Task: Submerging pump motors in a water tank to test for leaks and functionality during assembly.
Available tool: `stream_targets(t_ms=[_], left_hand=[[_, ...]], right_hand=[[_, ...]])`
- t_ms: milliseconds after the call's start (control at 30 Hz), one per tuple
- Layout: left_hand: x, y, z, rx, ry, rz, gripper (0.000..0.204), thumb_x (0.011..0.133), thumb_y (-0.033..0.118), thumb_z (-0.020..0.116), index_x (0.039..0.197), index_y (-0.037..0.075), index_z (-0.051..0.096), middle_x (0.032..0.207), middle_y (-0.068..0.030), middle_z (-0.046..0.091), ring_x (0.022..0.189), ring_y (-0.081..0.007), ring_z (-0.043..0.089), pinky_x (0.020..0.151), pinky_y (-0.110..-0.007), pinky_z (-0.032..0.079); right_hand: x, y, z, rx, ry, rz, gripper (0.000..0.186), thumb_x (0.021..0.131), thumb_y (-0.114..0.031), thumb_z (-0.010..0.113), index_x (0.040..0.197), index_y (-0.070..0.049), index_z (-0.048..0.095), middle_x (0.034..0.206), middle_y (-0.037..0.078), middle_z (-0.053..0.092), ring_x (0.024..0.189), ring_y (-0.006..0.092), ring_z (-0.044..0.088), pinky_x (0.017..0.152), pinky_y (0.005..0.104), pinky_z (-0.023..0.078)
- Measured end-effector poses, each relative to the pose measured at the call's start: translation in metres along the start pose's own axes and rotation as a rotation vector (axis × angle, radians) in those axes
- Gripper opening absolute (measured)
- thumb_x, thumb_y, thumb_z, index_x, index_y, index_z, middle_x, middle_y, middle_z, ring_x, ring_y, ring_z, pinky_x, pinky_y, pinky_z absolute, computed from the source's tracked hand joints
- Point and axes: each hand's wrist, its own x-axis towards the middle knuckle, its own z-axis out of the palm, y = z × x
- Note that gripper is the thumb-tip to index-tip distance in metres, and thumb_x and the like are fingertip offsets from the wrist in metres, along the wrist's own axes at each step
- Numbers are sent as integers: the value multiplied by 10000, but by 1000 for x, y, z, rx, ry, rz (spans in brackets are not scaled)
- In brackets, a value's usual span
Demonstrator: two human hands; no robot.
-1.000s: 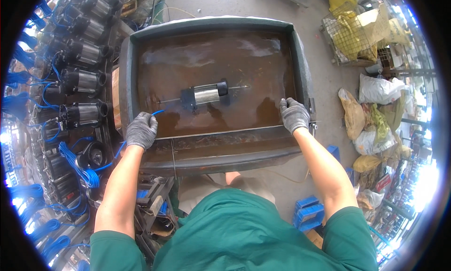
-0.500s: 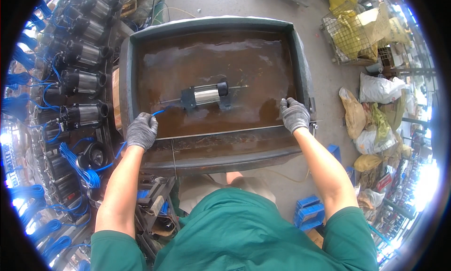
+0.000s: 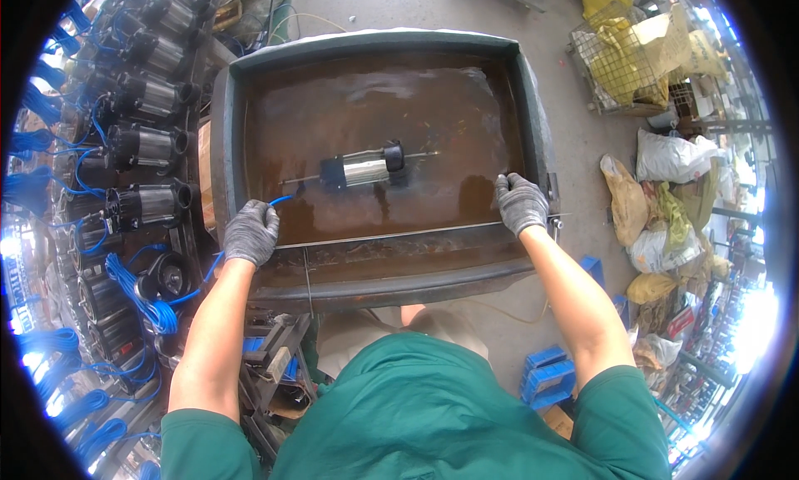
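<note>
A metal tank (image 3: 374,39) filled with brown water stands before me. Near its middle, a motor pump (image 3: 364,167) with a shiny cylinder and black end cap lies partly in the water, on a thin rod. My left hand (image 3: 252,232), in a grey glove, is closed at the tank's left side, with a blue cable (image 3: 283,199) running through it. At the right side, my gloved right hand (image 3: 523,203) has its fingers curled; what they hold is hidden. A thin metal bar (image 3: 391,235) spans the water between both hands.
Several motor pumps (image 3: 150,205) with coiled blue cables (image 3: 154,301) line the left. To the right stand a wire basket (image 3: 612,59) with yellow bags and a white sack (image 3: 676,157). Blue crates (image 3: 548,375) sit on the floor at lower right.
Ripples and reflections on the brown water around the pump have shifted, and slightly more of the rod left of it shows. Both hands stay in place.
</note>
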Motion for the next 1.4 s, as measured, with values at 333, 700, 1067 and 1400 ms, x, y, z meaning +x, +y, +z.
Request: stream_targets(t_ms=[333, 700, 1067, 1400], left_hand=[[-1, 3, -3, 4, -1, 3, 301, 1056, 325, 588, 1125, 83, 752, 1173, -190, 740, 1070, -418, 720, 968, -517, 569], [-1, 6, -7, -3, -22, -16, 305, 1059, 323, 580, 1134, 85, 756, 1186, -187, 738, 1088, -413, 717, 985, -507, 565], [-1, 5, -5, 12, -21, -20, 310, 1059, 327, 578, 1138, 81, 748, 1198, -187, 734, 1087, -416, 717, 982, -514, 568], [-1, 6, -7, 11, -46, -26, 324, 1060, 328, 569, 1160, 80, 751, 1227, -180, 729, 1118, -404, 711, 1001, -509, 560]], right_hand=[[-1, 0, -1, 5, -9, 4, 430, 1090, -476, 510, 1124, -124, 753, 1075, 220, 771, 1053, 440, 730, 938, 563, 572], [-1, -1, -1, 3, -7, 19, 429, 1088, -479, 515, 1146, -126, 751, 1100, 215, 771, 1076, 444, 723, 955, 564, 569], [1, 0, 1, -4, -13, 14, 443, 1091, -485, 504, 1167, -128, 756, 1124, 207, 775, 1089, 432, 729, 972, 558, 570], [1, -1, -1, -13, -35, 21, 442, 1094, -477, 501, 1185, -127, 756, 1132, 213, 774, 1096, 433, 728, 981, 556, 569]])
